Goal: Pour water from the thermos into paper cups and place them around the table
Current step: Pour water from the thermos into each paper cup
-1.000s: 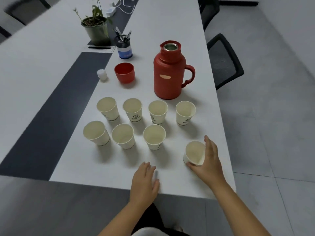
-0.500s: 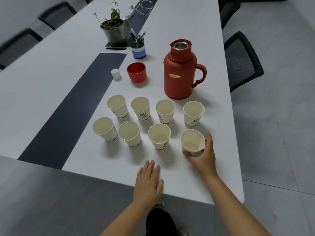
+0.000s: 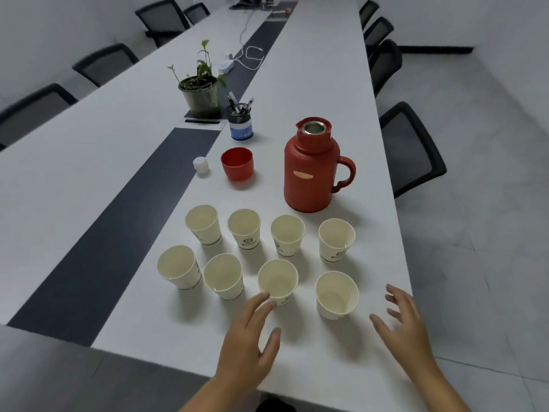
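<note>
Cups (image 3: 277, 281) lined up near my worktop (image 3: 341, 84) edge, both grips wide and empty; next I grab the thermos (image 3: 310, 171) handle and pour.

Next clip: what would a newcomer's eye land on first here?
The red thermos stands open-topped on the white table, its red lid cup to the left of it. Nearer the person, eight paper cups stand in two rows of four, with the left hand and right hand open beside them.

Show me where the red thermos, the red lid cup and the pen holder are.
red thermos (image 3: 310, 176), head view, front of body.
red lid cup (image 3: 237, 169), head view, outer wall.
pen holder (image 3: 240, 127), head view, front side.
</note>
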Available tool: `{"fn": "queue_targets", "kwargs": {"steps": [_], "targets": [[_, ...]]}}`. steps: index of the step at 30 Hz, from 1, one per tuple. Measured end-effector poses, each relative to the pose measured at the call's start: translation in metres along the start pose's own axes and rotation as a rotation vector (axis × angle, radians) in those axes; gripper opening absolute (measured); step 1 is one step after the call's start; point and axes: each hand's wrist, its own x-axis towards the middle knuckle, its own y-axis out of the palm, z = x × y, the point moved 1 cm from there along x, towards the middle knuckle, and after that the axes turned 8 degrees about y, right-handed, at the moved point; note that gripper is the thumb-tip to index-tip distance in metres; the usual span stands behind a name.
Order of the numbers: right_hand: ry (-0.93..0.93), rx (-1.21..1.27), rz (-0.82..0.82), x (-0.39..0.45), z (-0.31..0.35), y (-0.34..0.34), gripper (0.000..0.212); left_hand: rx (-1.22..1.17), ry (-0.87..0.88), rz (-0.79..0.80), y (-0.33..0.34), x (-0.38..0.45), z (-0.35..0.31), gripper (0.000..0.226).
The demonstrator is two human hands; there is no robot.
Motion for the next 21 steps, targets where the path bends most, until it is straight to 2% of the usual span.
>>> {"fn": "queue_targets", "kwargs": {"steps": [2,5,9,14,18,21], "targets": [[-0.004,0.029,-0.063,0.025,0.016,-0.009,0.045,-0.058,-0.011,-0.087,-0.011,0.039,0.004,0.037],[-0.045,0.062,-0.098,0.073,0.054,-0.008,0.038,-0.107,-0.092,-0.133,-0.013,0.105,0.021,0.040],[-0.089,0.032,-0.096,0.145,0.109,0.009,0.041,-0.179,-0.233,-0.023,0.004,0.191,0.063,0.050],[-0.044,-0.101,-0.002,0.224,0.145,0.033,0.052,-0.268,-0.368,0.173,0.034,0.277,0.110,0.094],[0.074,0.043,0.065,0.260,0.145,0.044,0.025,-0.465,-0.235,0.241,0.048,0.312,0.126,0.086],[0.121,0.116,0.040,0.275,0.137,0.049,0.033,-0.563,-0.203,0.247,0.057,0.322,0.134,0.094]]}}
